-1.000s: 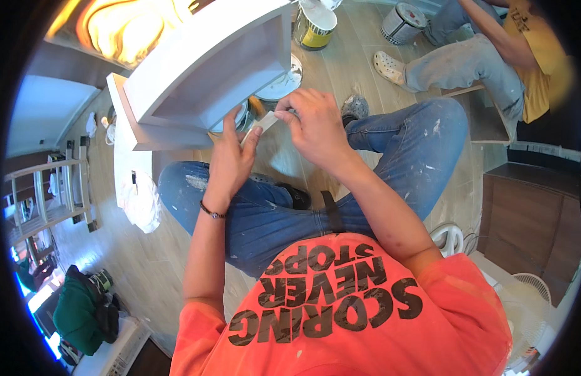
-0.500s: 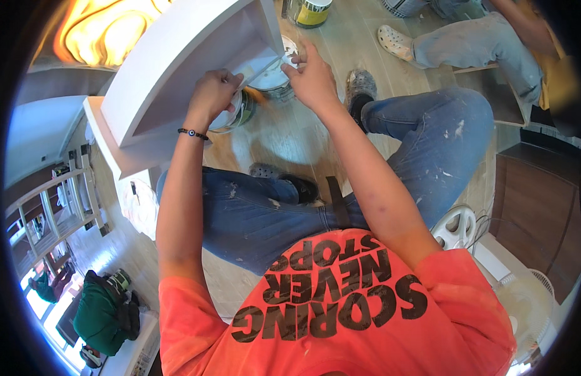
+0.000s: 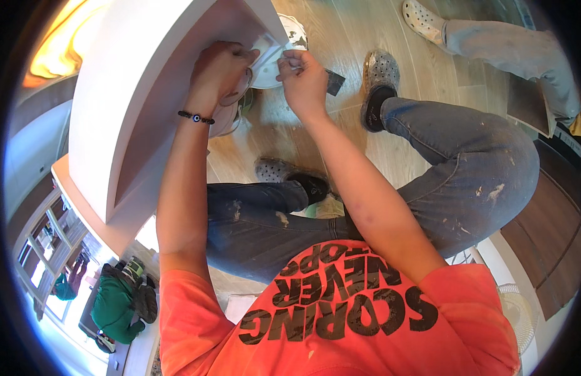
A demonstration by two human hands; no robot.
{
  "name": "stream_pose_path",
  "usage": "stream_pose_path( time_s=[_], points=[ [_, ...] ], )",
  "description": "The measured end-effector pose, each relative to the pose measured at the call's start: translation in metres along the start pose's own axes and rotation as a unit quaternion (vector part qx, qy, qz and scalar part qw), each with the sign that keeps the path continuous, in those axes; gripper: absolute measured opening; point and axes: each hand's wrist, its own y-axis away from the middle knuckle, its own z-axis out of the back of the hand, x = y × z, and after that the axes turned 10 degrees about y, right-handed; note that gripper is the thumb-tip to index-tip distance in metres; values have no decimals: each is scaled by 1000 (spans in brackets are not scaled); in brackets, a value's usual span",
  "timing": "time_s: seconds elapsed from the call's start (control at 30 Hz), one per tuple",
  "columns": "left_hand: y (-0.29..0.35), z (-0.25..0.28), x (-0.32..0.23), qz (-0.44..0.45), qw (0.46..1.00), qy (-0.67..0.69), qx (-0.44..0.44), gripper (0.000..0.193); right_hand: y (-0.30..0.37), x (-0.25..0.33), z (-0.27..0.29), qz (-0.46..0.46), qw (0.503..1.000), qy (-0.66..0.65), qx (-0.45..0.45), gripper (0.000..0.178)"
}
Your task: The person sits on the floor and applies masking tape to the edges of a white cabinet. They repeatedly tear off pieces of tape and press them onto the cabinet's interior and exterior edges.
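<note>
A curved white panel unit (image 3: 130, 81) with a recessed inner side stands at my left. My left hand (image 3: 221, 72), a beaded bracelet on its wrist, is inside the recess with its fingers curled in; whatever they grip is hidden. My right hand (image 3: 304, 81) is at the unit's right edge, thumb and fingers pinched together. What lies in the pinch is too small to make out. A dark flat rectangular piece (image 3: 334, 82) shows just right of that hand; I cannot tell whether it is held or lies on the floor. Below the hands are a white bucket (image 3: 265, 78) and another pale round container (image 3: 225, 120).
My clog-shod feet (image 3: 381, 72) rest on the wood-look floor (image 3: 340, 144), knees spread. Another person's leg (image 3: 491, 50) reaches in at upper right. A white fan (image 3: 516, 313) is at lower right. At lower left lies a green cloth item (image 3: 115, 307) beside a white rail frame (image 3: 52, 235).
My view has shifted closer to the white unit. Both hands have moved up along it, and my right hand's extended fingers have curled in. The dark rectangular piece has come into sight.
</note>
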Motion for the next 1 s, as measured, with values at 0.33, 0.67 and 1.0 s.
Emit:
stream_pose_path(
  time_s=[0.33,0.67,1.0],
  points=[
    [-10,-7,-13,-18,995,-102,8,44,3,14,-3,-41,991,-122,28,14],
    [-16,-11,-19,-26,989,-145,2,50,-3,15,-1,-76,978,-192,42,12],
    [-22,-12,-12,-96,982,-163,17,43,-5,15,3,-93,967,-230,54,17]
  ],
)
